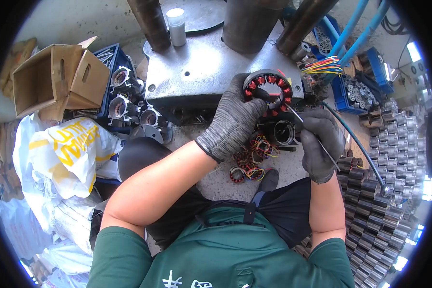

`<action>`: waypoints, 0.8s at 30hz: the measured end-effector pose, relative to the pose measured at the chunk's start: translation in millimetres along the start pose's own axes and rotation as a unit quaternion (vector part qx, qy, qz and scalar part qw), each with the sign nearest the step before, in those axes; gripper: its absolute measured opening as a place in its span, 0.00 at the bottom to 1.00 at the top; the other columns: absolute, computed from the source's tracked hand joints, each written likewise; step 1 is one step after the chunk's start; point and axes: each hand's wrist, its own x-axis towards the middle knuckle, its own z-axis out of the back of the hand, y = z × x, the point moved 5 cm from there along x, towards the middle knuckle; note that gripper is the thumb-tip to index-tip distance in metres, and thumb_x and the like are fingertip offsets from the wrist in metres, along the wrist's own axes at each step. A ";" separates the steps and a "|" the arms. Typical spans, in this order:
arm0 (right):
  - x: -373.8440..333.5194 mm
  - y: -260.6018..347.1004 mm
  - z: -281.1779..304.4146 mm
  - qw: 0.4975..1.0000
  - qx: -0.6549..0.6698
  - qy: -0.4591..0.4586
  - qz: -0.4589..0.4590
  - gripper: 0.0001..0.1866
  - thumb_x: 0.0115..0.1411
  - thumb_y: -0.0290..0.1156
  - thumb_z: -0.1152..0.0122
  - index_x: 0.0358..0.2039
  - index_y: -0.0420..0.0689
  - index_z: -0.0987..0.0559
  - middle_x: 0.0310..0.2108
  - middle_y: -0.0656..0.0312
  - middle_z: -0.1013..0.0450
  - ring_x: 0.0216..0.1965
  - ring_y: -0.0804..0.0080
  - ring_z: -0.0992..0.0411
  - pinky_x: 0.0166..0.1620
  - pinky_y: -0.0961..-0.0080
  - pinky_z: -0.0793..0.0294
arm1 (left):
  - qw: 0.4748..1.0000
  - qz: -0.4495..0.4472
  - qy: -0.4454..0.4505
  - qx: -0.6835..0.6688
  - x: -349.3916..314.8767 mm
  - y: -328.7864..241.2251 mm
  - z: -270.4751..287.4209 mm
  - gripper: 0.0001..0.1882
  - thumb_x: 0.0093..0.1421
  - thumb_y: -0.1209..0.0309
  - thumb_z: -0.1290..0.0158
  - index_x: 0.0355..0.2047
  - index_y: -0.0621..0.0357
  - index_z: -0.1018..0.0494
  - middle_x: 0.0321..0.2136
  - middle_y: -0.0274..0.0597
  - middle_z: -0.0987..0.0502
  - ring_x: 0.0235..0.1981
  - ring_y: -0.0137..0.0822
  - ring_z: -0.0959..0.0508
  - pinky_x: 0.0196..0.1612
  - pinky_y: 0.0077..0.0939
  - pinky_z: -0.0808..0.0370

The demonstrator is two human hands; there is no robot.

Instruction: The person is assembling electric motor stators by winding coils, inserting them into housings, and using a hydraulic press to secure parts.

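Note:
My left hand, in a grey knit glove, is closed around a motor stator, a dark ring with red windings inside. It holds the stator up at the front edge of the press bed, its open face toward me. My right hand, in a dark glove, grips a thin metal rod at a slant. The rod's upper end meets the stator's lower right rim; its lower end sticks out below my fingers. Coloured lead wires fan out to the right of the stator. Whether they belong to it, I cannot tell.
The metal press bed carries thick columns and a white-capped bottle. Several wound stators lie on the floor below. Motor housings and a cardboard box are left; stacked metal cylinders and a dark hose are right.

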 end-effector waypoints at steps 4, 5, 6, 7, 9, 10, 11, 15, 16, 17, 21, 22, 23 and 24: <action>0.8 12.5 15.8 0.995 0.067 -0.064 0.045 0.07 0.64 0.26 0.48 0.38 0.36 0.26 0.32 0.48 0.26 0.29 0.67 0.29 0.37 0.69 0.28 | 1.000 0.004 -0.024 -0.013 8.4 14.0 4.2 0.32 0.62 0.77 0.41 0.65 0.60 0.37 0.51 0.46 0.21 0.47 0.37 0.16 0.49 0.34 0.13; 1.7 18.0 18.7 0.989 0.064 -0.103 0.080 0.06 0.65 0.25 0.52 0.37 0.36 0.28 0.31 0.48 0.26 0.29 0.68 0.30 0.37 0.70 0.28 | 0.999 0.002 -0.033 -0.040 13.7 21.2 10.7 0.31 0.62 0.78 0.43 0.65 0.61 0.37 0.50 0.46 0.21 0.47 0.37 0.16 0.50 0.34 0.13; -1.9 12.7 19.1 0.982 0.091 -0.153 0.067 0.12 0.69 0.30 0.50 0.43 0.33 0.25 0.35 0.48 0.24 0.32 0.67 0.26 0.39 0.71 0.26 | 0.998 0.042 -0.030 -0.036 14.8 19.2 11.9 0.31 0.61 0.80 0.45 0.65 0.63 0.38 0.50 0.46 0.22 0.48 0.38 0.16 0.51 0.34 0.13; -2.6 12.5 17.1 0.981 0.090 -0.156 0.066 0.12 0.69 0.30 0.50 0.43 0.33 0.25 0.35 0.48 0.24 0.32 0.67 0.26 0.39 0.71 0.26 | 0.998 0.042 -0.027 -0.033 14.5 17.0 12.2 0.31 0.61 0.80 0.45 0.65 0.63 0.38 0.50 0.46 0.22 0.48 0.38 0.16 0.51 0.34 0.13; -2.6 -11.6 10.1 0.954 0.113 -0.195 -0.197 0.18 0.74 0.38 0.46 0.55 0.38 0.24 0.43 0.51 0.20 0.33 0.69 0.22 0.38 0.74 0.22 | 0.999 0.023 -0.025 -0.030 11.0 11.8 10.8 0.32 0.61 0.79 0.43 0.65 0.64 0.38 0.52 0.47 0.22 0.49 0.38 0.17 0.54 0.34 0.14; -0.9 -24.0 7.4 0.965 0.110 -0.134 -0.196 0.23 0.76 0.42 0.46 0.61 0.38 0.27 0.46 0.53 0.19 0.35 0.71 0.20 0.38 0.76 0.21 | 0.999 0.023 -0.022 -0.028 9.3 9.2 9.8 0.32 0.61 0.79 0.43 0.65 0.64 0.38 0.52 0.47 0.22 0.49 0.38 0.17 0.54 0.34 0.14; 1.5 -25.0 5.8 0.964 0.109 -0.138 -0.198 0.23 0.76 0.42 0.46 0.61 0.38 0.27 0.46 0.53 0.19 0.35 0.71 0.20 0.38 0.76 0.21 | 1.000 0.000 -0.009 0.010 7.7 3.2 7.6 0.32 0.61 0.79 0.43 0.66 0.63 0.38 0.53 0.48 0.23 0.50 0.38 0.17 0.55 0.33 0.16; -4.8 -41.3 -23.3 0.799 0.382 -0.094 -0.456 0.20 0.77 0.38 0.51 0.59 0.37 0.27 0.49 0.51 0.21 0.40 0.66 0.17 0.39 0.72 0.18 | 0.992 -0.100 0.037 0.065 -3.3 -0.9 2.0 0.33 0.60 0.81 0.42 0.66 0.60 0.37 0.57 0.47 0.24 0.55 0.39 0.21 0.61 0.32 0.22; -4.3 -41.3 -32.7 0.754 0.439 -0.068 -0.484 0.21 0.76 0.39 0.50 0.60 0.37 0.27 0.50 0.50 0.21 0.40 0.65 0.17 0.40 0.70 0.17 | 0.964 -0.173 0.055 0.195 1.4 -3.1 2.6 0.38 0.58 0.84 0.41 0.69 0.56 0.37 0.59 0.46 0.26 0.58 0.41 0.22 0.63 0.34 0.24; -5.5 -41.9 -41.1 0.704 0.493 -0.040 -0.509 0.21 0.75 0.39 0.50 0.60 0.37 0.27 0.51 0.49 0.22 0.39 0.63 0.17 0.40 0.69 0.16 | 0.963 -0.175 0.058 0.195 0.3 0.6 4.0 0.38 0.58 0.84 0.41 0.69 0.56 0.37 0.59 0.46 0.26 0.58 0.41 0.22 0.63 0.34 0.24; -17.4 -43.7 -50.5 0.813 0.477 -0.130 -0.308 0.16 0.71 0.32 0.47 0.54 0.38 0.23 0.49 0.51 0.22 0.45 0.66 0.18 0.51 0.71 0.17 | 0.848 -0.345 0.033 0.401 -14.4 -19.4 -17.1 0.40 0.56 0.84 0.41 0.70 0.52 0.38 0.59 0.56 0.33 0.54 0.52 0.21 0.60 0.39 0.23; -18.1 -41.1 -50.5 0.670 0.552 -0.154 -0.472 0.13 0.69 0.29 0.46 0.49 0.38 0.21 0.47 0.54 0.21 0.46 0.70 0.20 0.54 0.73 0.19 | 0.892 -0.287 0.022 0.349 -13.4 -15.5 -14.8 0.42 0.57 0.84 0.40 0.71 0.52 0.40 0.60 0.56 0.34 0.54 0.50 0.20 0.59 0.38 0.21; -18.3 -43.4 -49.4 0.670 0.552 -0.157 -0.472 0.13 0.69 0.29 0.46 0.49 0.38 0.21 0.47 0.54 0.21 0.46 0.70 0.20 0.54 0.73 0.19 | 0.928 -0.226 0.012 0.294 -11.1 -11.0 -12.0 0.43 0.57 0.83 0.39 0.72 0.52 0.42 0.61 0.56 0.36 0.53 0.48 0.20 0.59 0.38 0.20; -16.4 -44.7 -46.3 0.718 0.520 -0.134 -0.443 0.12 0.68 0.29 0.45 0.48 0.38 0.21 0.46 0.56 0.21 0.45 0.71 0.20 0.53 0.74 0.19 | 0.922 -0.240 0.024 0.301 -9.2 -8.5 -10.6 0.45 0.57 0.83 0.37 0.73 0.52 0.45 0.62 0.57 0.38 0.52 0.45 0.18 0.58 0.36 0.19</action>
